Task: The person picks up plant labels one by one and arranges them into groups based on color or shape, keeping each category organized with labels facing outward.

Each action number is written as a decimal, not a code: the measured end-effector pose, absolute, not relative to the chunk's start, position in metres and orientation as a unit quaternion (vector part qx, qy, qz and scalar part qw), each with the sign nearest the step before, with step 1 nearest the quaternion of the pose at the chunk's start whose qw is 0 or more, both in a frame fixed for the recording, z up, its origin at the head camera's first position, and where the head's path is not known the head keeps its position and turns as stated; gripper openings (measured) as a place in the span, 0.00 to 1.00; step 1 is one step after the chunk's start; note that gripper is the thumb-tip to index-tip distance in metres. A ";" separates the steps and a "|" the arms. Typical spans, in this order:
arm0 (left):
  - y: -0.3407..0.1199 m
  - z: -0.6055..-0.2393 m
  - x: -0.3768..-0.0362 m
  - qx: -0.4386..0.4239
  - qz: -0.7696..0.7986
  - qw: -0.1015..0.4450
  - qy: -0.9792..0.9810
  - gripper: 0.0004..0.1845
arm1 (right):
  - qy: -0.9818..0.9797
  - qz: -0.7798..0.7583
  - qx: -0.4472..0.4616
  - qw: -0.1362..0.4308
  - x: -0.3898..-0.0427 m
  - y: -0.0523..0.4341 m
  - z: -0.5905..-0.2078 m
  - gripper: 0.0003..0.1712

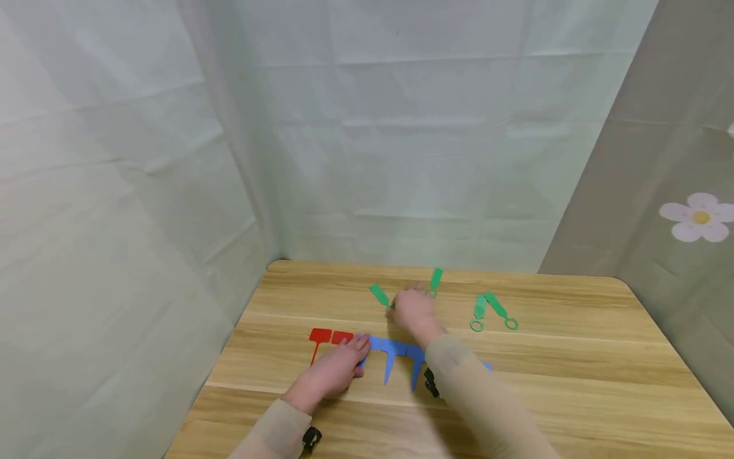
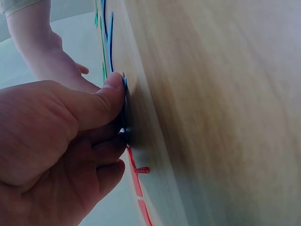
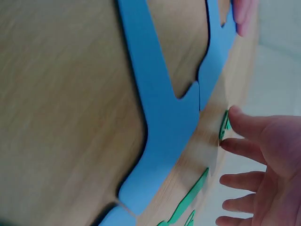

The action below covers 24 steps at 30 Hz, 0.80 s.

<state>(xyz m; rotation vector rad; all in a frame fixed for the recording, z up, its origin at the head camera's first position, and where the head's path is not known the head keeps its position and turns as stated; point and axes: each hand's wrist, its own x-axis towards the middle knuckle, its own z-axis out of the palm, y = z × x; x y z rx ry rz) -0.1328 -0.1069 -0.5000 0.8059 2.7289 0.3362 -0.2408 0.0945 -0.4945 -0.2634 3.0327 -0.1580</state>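
My left hand [image 1: 338, 364] is low over the table, its thumb and fingers pinching a blue T-shaped plant label [image 2: 125, 89] at the left end of a blue row. Other blue labels [image 1: 392, 348] lie to its right, heads side by side, stems toward me. My right hand [image 1: 414, 311] reaches beyond the row, fingers spread. In the right wrist view its thumb and index finger are on either side of a green ring-ended tag [image 3: 224, 125], with a gap showing. Another green tag [image 1: 437, 278] lies just past that hand; the right forearm hides part of the blue row.
Two red T-shaped labels [image 1: 320, 335] lie left of the blue row. Farther right are two more green tags [image 1: 480, 306]. The wooden table [image 1: 573, 357] meets a pale cloth [image 1: 401, 159] at its back edge. Each wrist carries a small black device [image 1: 311, 438].
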 end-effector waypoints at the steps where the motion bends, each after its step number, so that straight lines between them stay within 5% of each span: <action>1: -0.107 -0.500 -0.133 0.278 0.116 0.137 0.943 0.33 | 0.995 -0.042 -0.082 0.047 -0.242 0.092 -0.495 0.24; 24: -0.106 -0.497 -0.135 0.281 0.131 0.141 0.940 0.33 | 0.998 0.036 -0.028 0.053 -0.252 0.059 -0.482 0.15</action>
